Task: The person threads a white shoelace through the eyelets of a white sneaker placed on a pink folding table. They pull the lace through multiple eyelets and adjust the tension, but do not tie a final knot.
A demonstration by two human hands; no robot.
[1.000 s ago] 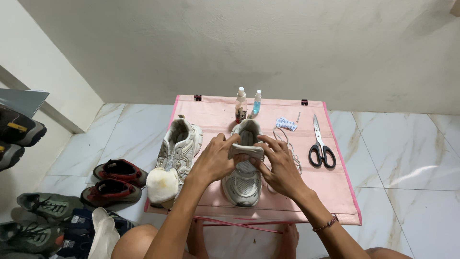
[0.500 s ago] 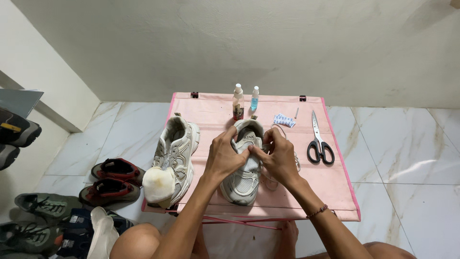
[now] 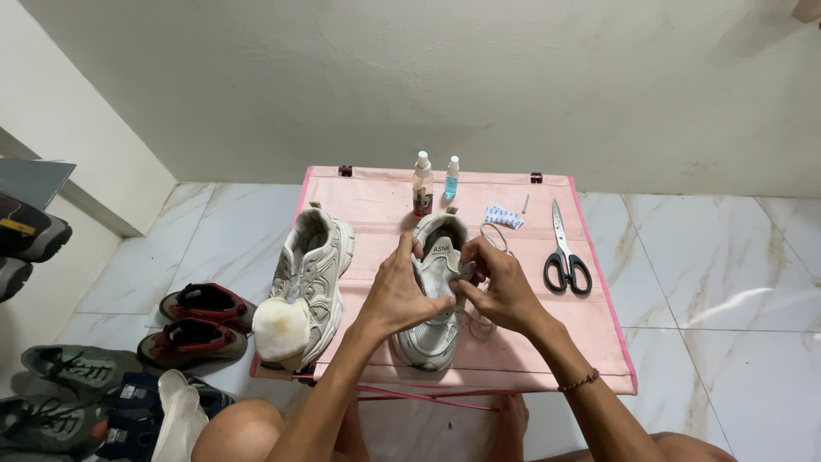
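White mesh shoe (image 3: 432,321) is centred on the pink surface (image 3: 599,342), gripped at the tongue by both hands: left (image 3: 395,295), right (image 3: 505,295). No lace is threaded; a loose lace (image 3: 494,235) lies just right of it. Second shoe (image 3: 310,282) lies untouched to its left.

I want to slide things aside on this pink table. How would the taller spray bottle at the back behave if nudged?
The taller spray bottle stands upright, narrow and tall, so it probably tips easily. Being round, it would likely roll once down. It looks small and probably light, so a gentle push may shift it across the table.
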